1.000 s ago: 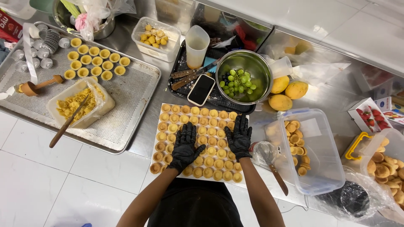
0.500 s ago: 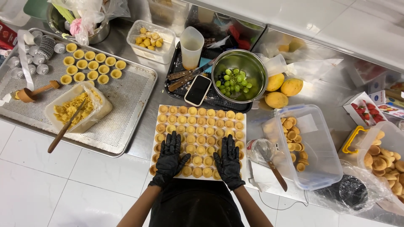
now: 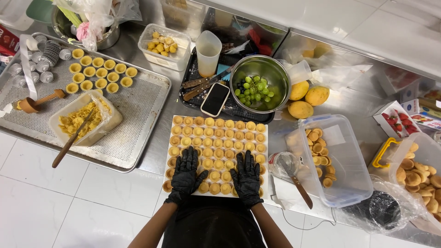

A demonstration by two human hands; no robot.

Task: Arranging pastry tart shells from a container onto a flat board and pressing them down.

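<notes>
Hands in black gloves, flat on the near rows of small pastry shells (image 3: pixel 216 147): left hand (image 3: pixel 186 174) and right hand (image 3: pixel 246 177) both open, fingers spread, gripping nothing. White tray (image 3: pixel 216 118) stretches ahead of them. Beyond it, phone (image 3: pixel 215 99) and bowl of green grapes (image 3: pixel 260 82).

I count three yellow mangoes (image 3: pixel 305 97), one steel bowl (image 3: pixel 260 82), one phone (image 3: pixel 215 99), my two gloved hands (image 3: pixel 186 174).

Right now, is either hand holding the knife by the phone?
No: both gloved hands, left hand and right hand, lie flat on the tart shells; the knife lies untouched by the phone.
</notes>
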